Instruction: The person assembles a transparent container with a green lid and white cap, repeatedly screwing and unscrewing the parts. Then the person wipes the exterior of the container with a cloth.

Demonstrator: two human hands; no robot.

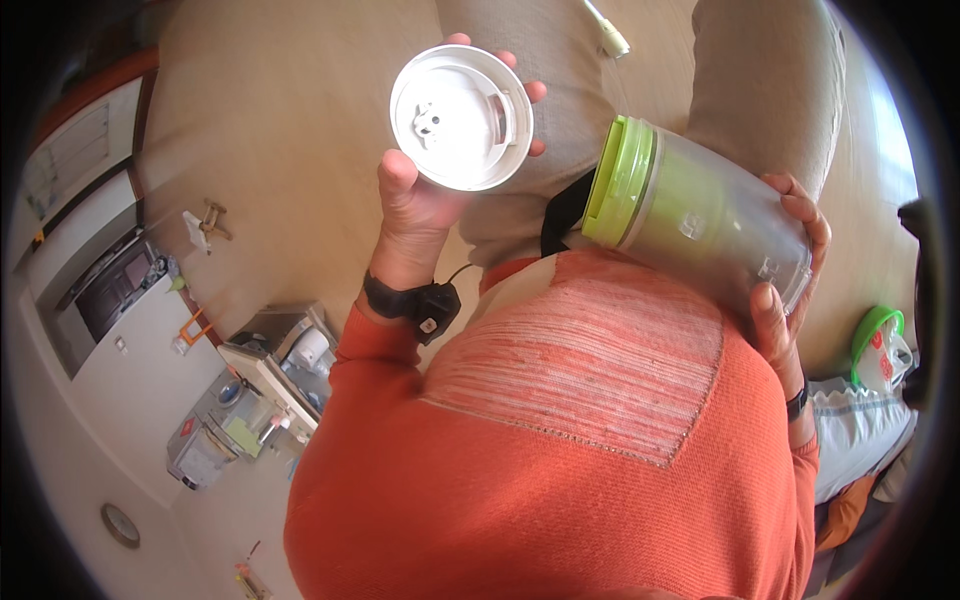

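Observation:
A round white lid (445,125) lies in my left hand (425,195), its hollow inner side turned up. Small holes and a raised tab show inside it. The thumb grips the near edge, and fingertips curl round the far right rim. My right hand (790,260) is closed round the base of a clear plastic container (720,210) with a lime-green collar (620,185). The container is tilted on its side against my orange sweater, above my lap, with the collar end toward the left. Lid and container are apart. What the container holds, if anything, cannot be made out.
A pale stick-like thing with a thick end (612,40) is on the floor between my legs. At the right are a green-rimmed item (878,345) and white fabric (860,435). Cluttered furniture (270,375) stands at the left.

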